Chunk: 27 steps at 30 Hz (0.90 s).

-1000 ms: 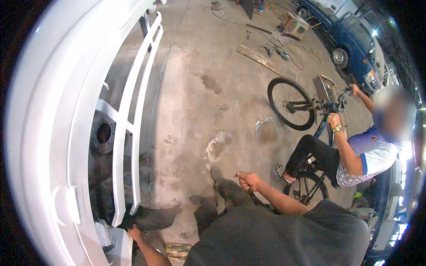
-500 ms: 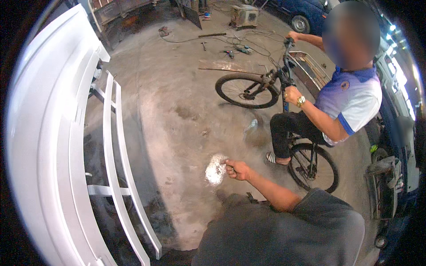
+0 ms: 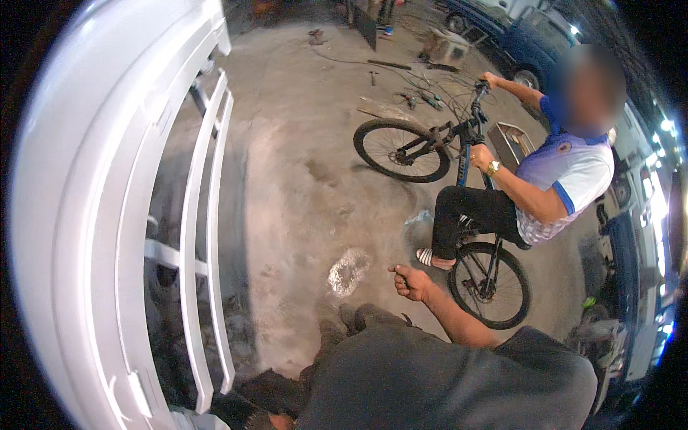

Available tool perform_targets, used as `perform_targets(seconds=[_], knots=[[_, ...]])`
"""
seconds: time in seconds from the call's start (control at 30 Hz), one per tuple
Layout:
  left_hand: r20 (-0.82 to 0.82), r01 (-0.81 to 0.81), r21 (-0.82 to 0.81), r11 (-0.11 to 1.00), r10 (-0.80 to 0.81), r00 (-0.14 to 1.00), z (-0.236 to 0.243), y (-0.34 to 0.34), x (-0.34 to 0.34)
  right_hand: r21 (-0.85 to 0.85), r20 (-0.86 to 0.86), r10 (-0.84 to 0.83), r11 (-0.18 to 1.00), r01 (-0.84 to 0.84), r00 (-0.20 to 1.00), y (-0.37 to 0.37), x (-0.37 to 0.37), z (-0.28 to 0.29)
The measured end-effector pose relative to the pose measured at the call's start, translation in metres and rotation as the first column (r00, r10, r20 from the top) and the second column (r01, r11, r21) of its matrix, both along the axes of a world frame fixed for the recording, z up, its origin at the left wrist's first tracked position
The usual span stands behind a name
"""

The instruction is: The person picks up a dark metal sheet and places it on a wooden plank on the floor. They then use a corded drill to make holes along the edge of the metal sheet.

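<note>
The view has swung up and to the left. A second ago the white gate point(image 3: 107, 215) filled the left side and its bottom end showed at 7 o'clock, with the left hand low beside it; now that hand is out of sight. The right hand point(image 3: 410, 281) (loosely curled, holding nothing I can make out) has gone from the middle out toward 4 o'clock. The person on the bicycle point(image 3: 459, 215) now sits closer, at 2 o'clock.

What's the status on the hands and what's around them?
Right hand raised, loosely curled, holding nothing visible. Left hand out of view. White frame at left. Cyclist on bike close ahead.
</note>
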<state>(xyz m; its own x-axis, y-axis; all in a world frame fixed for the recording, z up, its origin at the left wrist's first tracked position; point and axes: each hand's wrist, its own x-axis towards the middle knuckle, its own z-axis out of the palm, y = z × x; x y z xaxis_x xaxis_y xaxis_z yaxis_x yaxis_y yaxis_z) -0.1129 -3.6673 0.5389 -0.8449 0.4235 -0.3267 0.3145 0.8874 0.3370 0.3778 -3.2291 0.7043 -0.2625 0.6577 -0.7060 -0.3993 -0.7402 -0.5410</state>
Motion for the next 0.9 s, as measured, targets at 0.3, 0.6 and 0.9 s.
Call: perform_targets(seconds=[0.3,0.6,0.9], knots=[[0.106,0.046,-0.031,0.998,-0.043,0.993,-0.002,0.019,0.047,0.043,-0.123,-0.017,0.999,0.022,0.992,-0.005,0.0,0.004],[0.104,0.216,-0.057,0.975,-0.21,0.972,0.008,0.173,0.024,0.099,-0.213,-0.103,0.987,0.127,0.972,0.093,0.002,-0.012],[0.093,0.423,-0.06,0.904,-0.417,0.904,0.031,0.405,-0.037,0.03,-0.247,-0.239,0.967,0.254,0.939,0.213,0.004,-0.018]])
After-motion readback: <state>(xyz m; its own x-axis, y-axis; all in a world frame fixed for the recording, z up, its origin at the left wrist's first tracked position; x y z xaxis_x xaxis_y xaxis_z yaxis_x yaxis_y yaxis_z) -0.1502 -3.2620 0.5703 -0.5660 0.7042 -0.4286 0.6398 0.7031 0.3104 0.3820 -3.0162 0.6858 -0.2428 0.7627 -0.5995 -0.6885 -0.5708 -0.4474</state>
